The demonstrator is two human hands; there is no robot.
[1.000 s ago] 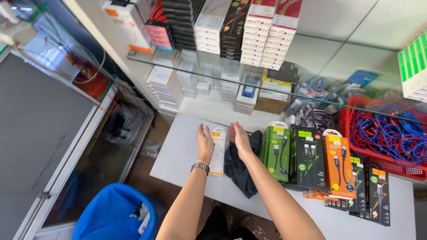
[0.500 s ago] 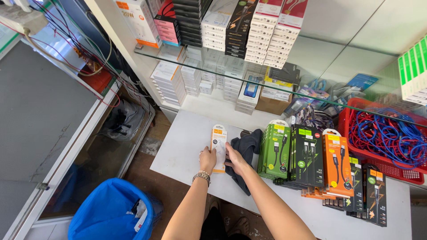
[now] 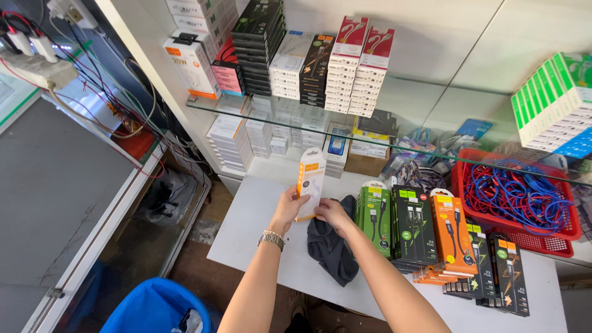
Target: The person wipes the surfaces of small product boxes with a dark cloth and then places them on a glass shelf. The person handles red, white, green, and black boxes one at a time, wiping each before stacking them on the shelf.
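Item: white-and-orange cable packet (image 3: 310,183), held upright above the white table (image 3: 246,228). Left hand (image 3: 287,208) pinches its lower edge; right hand (image 3: 331,213) likewise, seemingly. Risk: packet slipping onto dark cloth (image 3: 330,246), or an elbow toppling the neighbouring green boxes (image 3: 374,213).

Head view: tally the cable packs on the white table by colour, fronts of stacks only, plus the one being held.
White-and-orange pack, held by left hand and right hand: 1
Green pack: 1
Black packs: 3
Orange pack: 1
Total: 6
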